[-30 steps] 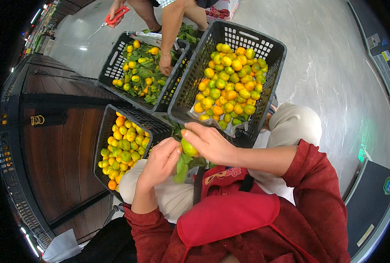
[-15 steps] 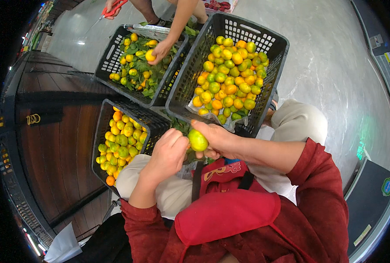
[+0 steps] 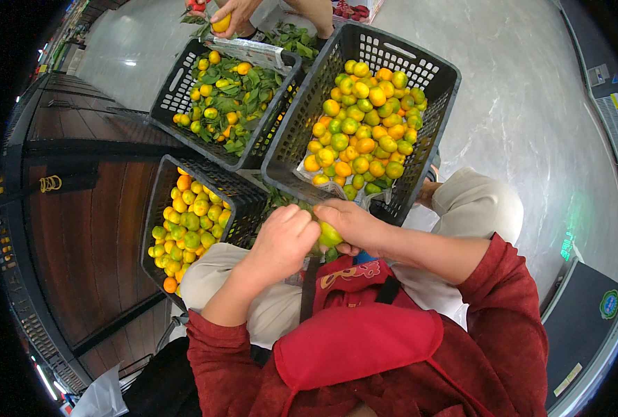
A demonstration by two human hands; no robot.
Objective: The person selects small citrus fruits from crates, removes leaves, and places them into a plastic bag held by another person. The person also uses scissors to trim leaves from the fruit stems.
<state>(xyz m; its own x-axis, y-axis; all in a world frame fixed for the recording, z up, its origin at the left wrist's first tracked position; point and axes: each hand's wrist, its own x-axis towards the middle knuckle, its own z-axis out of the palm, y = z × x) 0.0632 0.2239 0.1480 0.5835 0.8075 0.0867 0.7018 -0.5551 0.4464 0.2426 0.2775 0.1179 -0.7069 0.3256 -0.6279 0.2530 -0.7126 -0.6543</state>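
My right hand [image 3: 354, 224] grips a small yellow-green citrus fruit [image 3: 330, 235] just above my lap. My left hand [image 3: 284, 236] is closed against the same fruit from the left, its fingers curled over it. Green leaves [image 3: 275, 200] show just beyond my hands. Ahead of my hands stands a black plastic crate [image 3: 420, 177] heaped with orange and green citrus. A second black crate [image 3: 157, 201] of similar fruit sits by my left knee.
A third black crate [image 3: 177, 76] at the back left holds fruit mixed with leafy twigs. Another person's hand [image 3: 231, 14] holds a yellow fruit above it. Dark wooden cabinets [image 3: 86, 208] run along the left. Grey marble floor [image 3: 531, 104] lies to the right.
The other person's hand has lifted out of the leafy crate with a fruit. My hands have closed together around the green fruit, the left now pressed against it.
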